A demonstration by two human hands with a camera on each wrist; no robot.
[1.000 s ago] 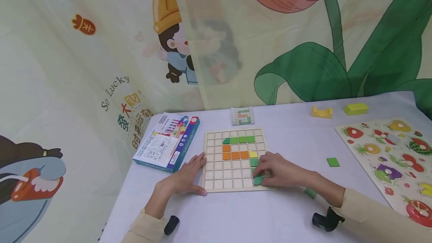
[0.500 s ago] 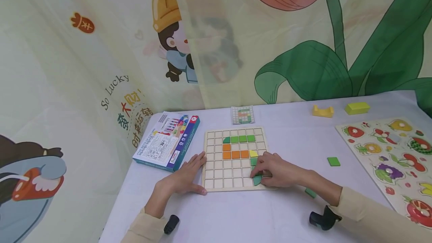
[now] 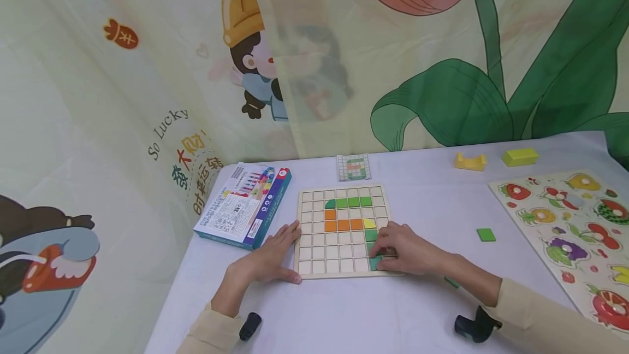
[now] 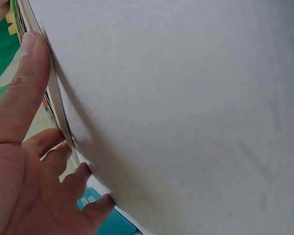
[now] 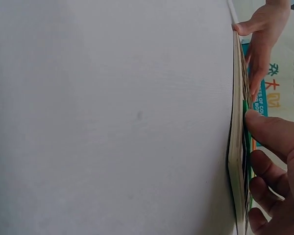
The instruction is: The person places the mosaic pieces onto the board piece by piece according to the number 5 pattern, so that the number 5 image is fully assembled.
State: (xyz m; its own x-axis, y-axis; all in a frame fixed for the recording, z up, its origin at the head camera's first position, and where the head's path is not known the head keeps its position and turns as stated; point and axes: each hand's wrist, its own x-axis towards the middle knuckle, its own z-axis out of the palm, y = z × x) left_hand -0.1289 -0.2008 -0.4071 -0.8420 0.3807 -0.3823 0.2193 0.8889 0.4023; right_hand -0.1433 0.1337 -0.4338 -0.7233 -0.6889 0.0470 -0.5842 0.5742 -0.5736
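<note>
A wooden grid board [image 3: 332, 252] lies on the white table, bearing green, orange and yellow pieces. My left hand [image 3: 272, 258] rests at its left edge with fingers spread; in the left wrist view the thumb of that hand [image 4: 36, 181] lies along the rim. At the lower right corner of the grid, my right hand [image 3: 410, 248] pinches a dark green piece [image 3: 375, 263] with thumb and curled fingers. The right wrist view has the right hand [image 5: 279, 166] low over the board, its thumb at the green piece [image 5: 245, 105]. The fingers partly hide the right column.
Behind the board lies a small pattern card [image 3: 353, 168], and left of it a box [image 3: 241, 206]. A green square [image 3: 486, 235], a yellow block [image 3: 520, 157], a yellow notched piece [image 3: 469, 162] and a fruit puzzle sheet [image 3: 565, 234] are to the right. Another green piece [image 3: 451, 282] sits under the right forearm.
The dark green piece at the lower right corner has turned under my right fingers, which shifted slightly left and then back right. My left hand has stayed in place.
</note>
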